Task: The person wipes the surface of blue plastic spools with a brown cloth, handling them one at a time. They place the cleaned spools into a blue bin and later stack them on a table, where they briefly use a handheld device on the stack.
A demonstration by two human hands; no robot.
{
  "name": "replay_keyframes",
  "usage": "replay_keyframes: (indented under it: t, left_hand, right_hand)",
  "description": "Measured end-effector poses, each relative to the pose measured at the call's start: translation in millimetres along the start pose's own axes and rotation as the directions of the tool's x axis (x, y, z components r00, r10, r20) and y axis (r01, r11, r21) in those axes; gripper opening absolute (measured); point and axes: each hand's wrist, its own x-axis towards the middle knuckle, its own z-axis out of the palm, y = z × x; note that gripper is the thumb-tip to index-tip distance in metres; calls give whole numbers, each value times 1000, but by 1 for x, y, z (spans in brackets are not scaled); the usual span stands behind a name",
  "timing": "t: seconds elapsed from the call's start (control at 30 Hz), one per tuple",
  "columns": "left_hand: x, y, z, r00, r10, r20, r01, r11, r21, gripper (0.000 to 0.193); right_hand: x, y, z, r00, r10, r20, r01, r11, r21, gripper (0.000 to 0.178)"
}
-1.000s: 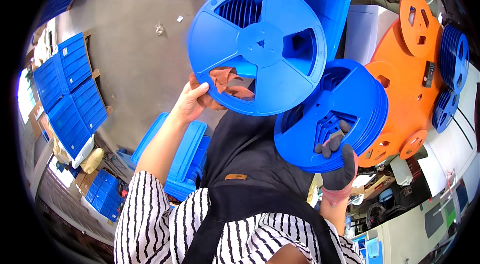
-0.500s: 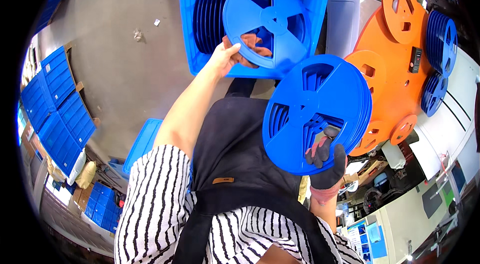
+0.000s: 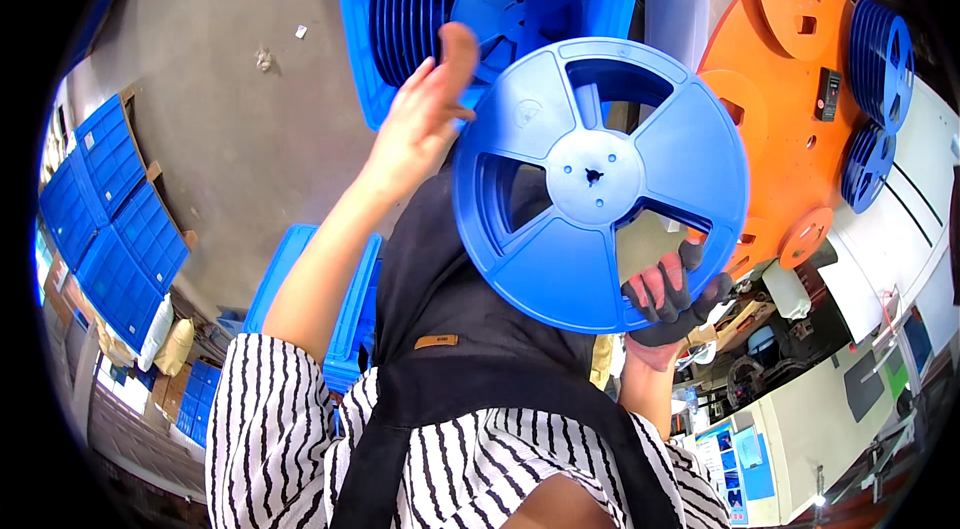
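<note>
A thick blue reel [image 3: 592, 279], perhaps several stacked, is in front of me with its spoked face toward me. My right hand [image 3: 668, 297], in a grey and pink glove, is closed round its lower right rim, fingers through a cutout. My bare left hand [image 3: 408, 137] is raised beside the reel's upper left edge, smeared by motion. A rust-brown cloth [image 3: 459, 59] appears to be bunched in its fingers. Behind, a blue bin [image 3: 358, 29] contains a row of dark blue reels [image 3: 405, 19] on edge and another blue reel [image 3: 490, 4] facing up.
To the right stands an orange rack [image 3: 765, 139] with orange discs and stacks of blue reels [image 3: 880, 64]. A smaller blue bin [image 3: 285, 274] is by my left forearm. Blue crates [image 3: 115, 219] are stacked far left, beyond the grey floor [image 3: 240, 119].
My left hand has left the reel over the bin and drawn back left. The reel in my right hand has moved up and left, its face turned more toward me.
</note>
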Motion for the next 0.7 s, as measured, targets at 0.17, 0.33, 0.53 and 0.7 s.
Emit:
replay_keyframes:
  t: [0.17, 0.33, 0.53, 0.7]
  left_hand:
    - [14, 132, 34, 940, 232, 251, -260, 962, 86, 75]
    - [9, 102, 27, 966, 69, 248, -74, 997, 14, 63]
    - [-56, 75, -33, 877, 177, 447, -191, 982, -14, 56]
    - [-50, 81, -39, 877, 339, 340, -415, 892, 178, 39]
  right_hand:
    - [17, 12, -4, 970, 97, 222, -122, 988, 99, 66]
    - [6, 7, -9, 971, 75, 227, -101, 990, 103, 70]
    - [20, -5, 3, 990, 32, 136, -71, 952, 297, 65]
    - [51, -3, 27, 973, 70, 220, -136, 943, 302, 61]
